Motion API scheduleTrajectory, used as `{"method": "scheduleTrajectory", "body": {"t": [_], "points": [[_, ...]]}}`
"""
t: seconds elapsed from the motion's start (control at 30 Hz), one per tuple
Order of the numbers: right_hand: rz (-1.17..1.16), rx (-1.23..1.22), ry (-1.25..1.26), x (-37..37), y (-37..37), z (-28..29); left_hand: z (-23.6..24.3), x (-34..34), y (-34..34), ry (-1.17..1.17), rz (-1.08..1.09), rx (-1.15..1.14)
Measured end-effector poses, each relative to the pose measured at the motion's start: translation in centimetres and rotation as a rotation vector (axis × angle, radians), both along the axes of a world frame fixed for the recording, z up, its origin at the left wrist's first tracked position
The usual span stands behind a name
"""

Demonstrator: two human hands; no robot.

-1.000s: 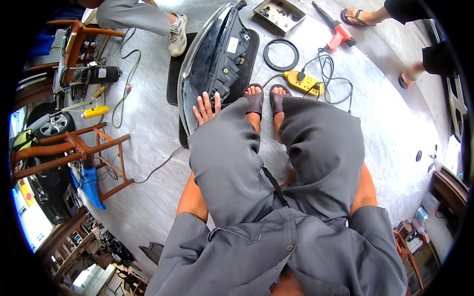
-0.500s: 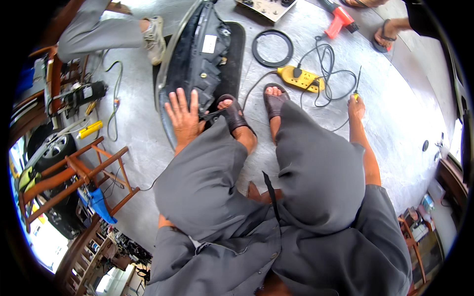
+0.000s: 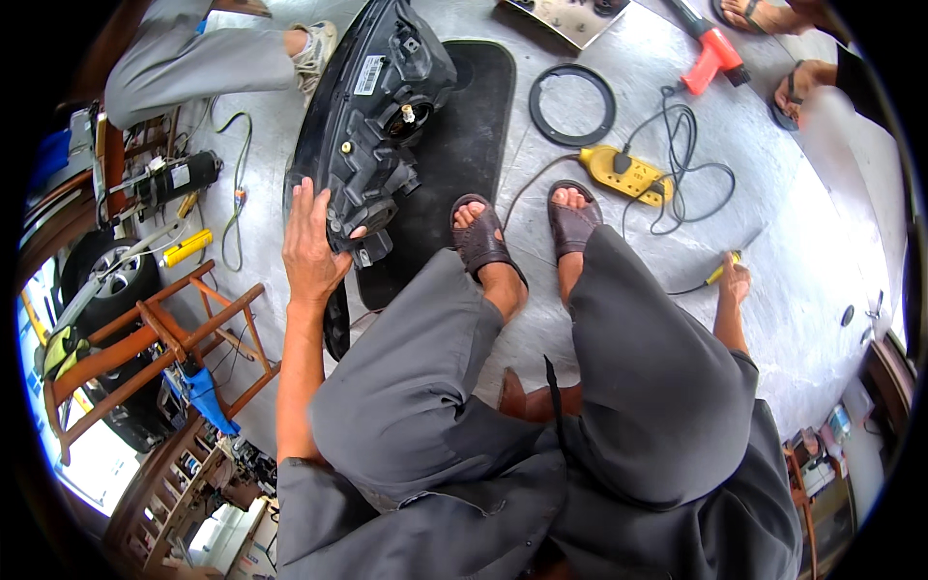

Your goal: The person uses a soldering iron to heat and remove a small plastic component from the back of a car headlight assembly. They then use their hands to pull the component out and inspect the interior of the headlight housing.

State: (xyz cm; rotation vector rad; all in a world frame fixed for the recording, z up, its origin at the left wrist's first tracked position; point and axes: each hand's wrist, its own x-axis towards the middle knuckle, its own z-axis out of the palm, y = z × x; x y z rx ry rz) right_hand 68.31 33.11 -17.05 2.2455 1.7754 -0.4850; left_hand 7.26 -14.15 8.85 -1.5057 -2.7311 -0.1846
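Note:
A black car headlight [image 3: 372,145] stands tilted on a dark rubber mat [image 3: 474,126], its back housing with bulb sockets turned toward my feet. My left hand [image 3: 317,253] is closed round its near end, fingers over the outer edge and part of the thumb side hidden by the housing. Off to the right, my right hand [image 3: 737,283] grips a yellow-handled soldering iron [image 3: 716,275], held just above the floor. A dark cord trails from the handle toward my knee, and the thin tip is blurred.
Beyond my feet lie a black ring [image 3: 572,104], a yellow power strip [image 3: 626,176] with looped cable and a red heat gun [image 3: 713,60]. A metal box [image 3: 570,21] sits farther off. Another person's leg [image 3: 208,72] is at far left, above a wooden stool [image 3: 159,333].
The headlight has been turned and tilted up, baring more mat. My left hand went from spread fingers to gripping its end. My right hand with the soldering iron has lowered and swung its tip.

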Motion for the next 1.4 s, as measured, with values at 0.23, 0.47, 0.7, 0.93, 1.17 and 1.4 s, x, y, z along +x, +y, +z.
{"method": "scheduleTrajectory", "body": {"t": [0.23, 0.47, 0.7, 0.93, 1.17, 1.4], "points": [[0.216, 0.306, 0.407, -9.7, 0.2, 5.5, 1.1, -0.2, -1.5, 0.068, 0.266, 0.163], [0.323, -0.638, 1.119, -37.3, -5.0, 13.5, -0.2, -0.6, 0.0, 0.023, 0.29, 0.267], [0.408, -0.992, 1.343, -55.3, -11.6, 12.1, 0.0, -1.7, -0.9, -0.122, 0.391, 0.291], [0.489, -0.967, 1.336, -63.6, -9.8, 9.6, -1.6, -1.9, -1.0, -0.021, 0.424, 0.339], [0.584, -0.782, 1.47, -70.2, -8.6, 8.1, -2.2, -1.7, -1.3, 0.025, 0.409, 0.337], [0.347, -0.988, 1.681, -76.3, -10.1, 4.0, -2.3, -2.2, -1.3, 0.011, 0.379, 0.338]]}}
